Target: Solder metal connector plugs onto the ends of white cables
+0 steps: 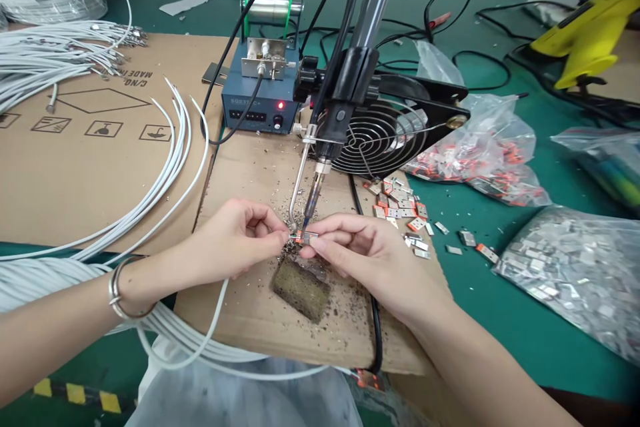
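Note:
Under the tip of a fixed soldering iron [315, 194], my right hand [363, 247] pinches a small orange and silver connector [304, 238]. My left hand [250, 237] is closed at the connector's left side, fingertips on the end of a white cable [217, 310] that hangs below the hand. A thin metal feed tube [299, 180] ends just above the connector. Below both hands lies a brown sponge [301, 288], with dark solder bits scattered round it. The exact joint between cable and connector is too small to make out.
A blue solder feeder [260, 97] with a solder reel [267, 8] stands behind, beside a black fan [380, 137]. Loose connectors [400, 204] and bags of parts [575, 274] lie right. White cables [170, 167] spread left over cardboard [100, 174]. A yellow tool [585, 34] is back right.

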Tool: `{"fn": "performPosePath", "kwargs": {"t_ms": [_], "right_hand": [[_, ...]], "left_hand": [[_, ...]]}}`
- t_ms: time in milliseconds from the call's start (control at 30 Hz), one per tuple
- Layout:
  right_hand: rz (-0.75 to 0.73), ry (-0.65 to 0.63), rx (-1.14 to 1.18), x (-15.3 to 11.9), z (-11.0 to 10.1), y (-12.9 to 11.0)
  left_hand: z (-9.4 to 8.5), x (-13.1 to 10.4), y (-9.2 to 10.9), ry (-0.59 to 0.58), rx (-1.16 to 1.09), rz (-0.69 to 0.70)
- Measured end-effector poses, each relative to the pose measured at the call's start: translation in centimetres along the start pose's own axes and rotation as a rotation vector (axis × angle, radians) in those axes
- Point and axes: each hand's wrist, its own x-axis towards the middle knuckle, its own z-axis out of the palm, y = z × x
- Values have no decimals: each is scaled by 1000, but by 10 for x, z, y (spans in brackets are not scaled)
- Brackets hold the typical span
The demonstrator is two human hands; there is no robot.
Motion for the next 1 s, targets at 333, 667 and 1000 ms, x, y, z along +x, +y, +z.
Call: {"fn": "performPosePath", "kwargs": {"t_ms": [333, 667, 1000], "right_hand": [[-22, -15, -13, 1, 0, -1], [-276, 25, -591, -11, 1, 0], [-694, -33, -982, -12, -4, 8]], "left_hand": [[-1, -1, -4, -21, 48, 54], [-2, -6, -15, -73, 204, 225], [-1, -6, -17, -122, 195, 259]]}}
